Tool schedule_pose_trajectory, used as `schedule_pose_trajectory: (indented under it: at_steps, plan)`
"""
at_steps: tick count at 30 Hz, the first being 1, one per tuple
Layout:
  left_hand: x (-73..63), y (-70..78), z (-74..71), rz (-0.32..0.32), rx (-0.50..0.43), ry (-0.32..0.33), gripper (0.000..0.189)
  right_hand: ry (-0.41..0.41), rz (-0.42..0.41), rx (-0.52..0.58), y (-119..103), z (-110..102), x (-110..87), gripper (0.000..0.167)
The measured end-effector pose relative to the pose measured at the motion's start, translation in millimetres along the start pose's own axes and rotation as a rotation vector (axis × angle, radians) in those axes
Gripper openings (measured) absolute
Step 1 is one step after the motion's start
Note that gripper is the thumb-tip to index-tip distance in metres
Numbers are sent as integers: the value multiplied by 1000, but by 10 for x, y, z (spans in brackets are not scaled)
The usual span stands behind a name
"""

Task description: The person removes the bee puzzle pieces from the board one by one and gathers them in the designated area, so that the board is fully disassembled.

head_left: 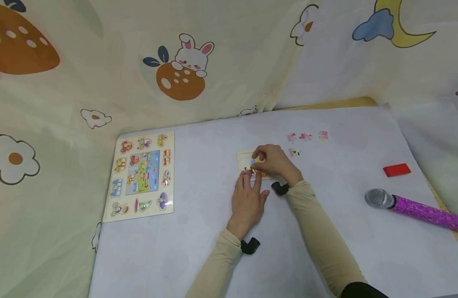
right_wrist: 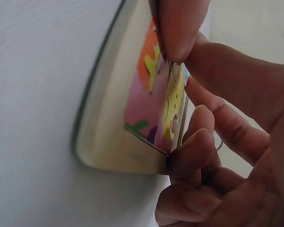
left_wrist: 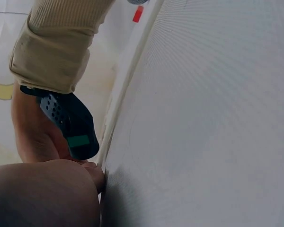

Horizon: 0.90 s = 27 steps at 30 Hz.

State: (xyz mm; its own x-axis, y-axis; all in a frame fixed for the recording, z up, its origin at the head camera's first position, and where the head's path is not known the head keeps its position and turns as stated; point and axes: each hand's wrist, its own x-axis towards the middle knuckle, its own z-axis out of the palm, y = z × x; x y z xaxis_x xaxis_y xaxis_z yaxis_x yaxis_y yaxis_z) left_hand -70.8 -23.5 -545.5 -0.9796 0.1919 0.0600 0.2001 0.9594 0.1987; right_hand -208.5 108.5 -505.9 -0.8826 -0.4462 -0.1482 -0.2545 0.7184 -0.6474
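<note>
A small wooden puzzle board [head_left: 244, 156] lies under both hands, its colourful picture partly hidden by fingers. Flat over its near edge, my left hand [head_left: 247, 203] stretches its fingers, with fingertips touching the picture. From the right reaches my right hand [head_left: 276, 160], fingers bent over the board. In the right wrist view, a yellow jigsaw piece [right_wrist: 173, 106] sits between its thumb and curled fingers, slightly raised at the picture's edge. A left fingertip [right_wrist: 182, 33] presses down beside the thumb. The left wrist view shows mostly the left hand [left_wrist: 42, 194] up close.
Loose pink jigsaw pieces [head_left: 305, 137] lie beyond the right hand. A larger vehicle puzzle board [head_left: 169, 140] rests at the left. At the right are a red rectangular piece [head_left: 397, 169] and a purple microphone [head_left: 418, 209]. A patterned curtain [head_left: 121, 62] hangs behind the table.
</note>
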Motion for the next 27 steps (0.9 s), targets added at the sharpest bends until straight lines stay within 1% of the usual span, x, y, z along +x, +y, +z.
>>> schedule_pose_trajectory:
  at_steps: [4,9,14,18,23,27]
  plan:
    - [3,3,-7,-2,-1,-6,63,-2,5,-3,-13,3,-4,31]
    - [0,3,-12,1,-4,0,63,9,-11,5,-12,1,-25,34]
    - [1,-1,-14,3,-1,7,62,16,-34,70,-1,0,-36,33]
    - [5,-5,-11,6,-2,3,62,-3,-43,111,-12,-8,-46,32]
    - [5,-4,-4,7,-4,-8,62,-26,-75,96,-20,-13,-65,32]
    - [2,-7,-4,7,-7,0,62,-25,-82,100,-21,-4,-69,31]
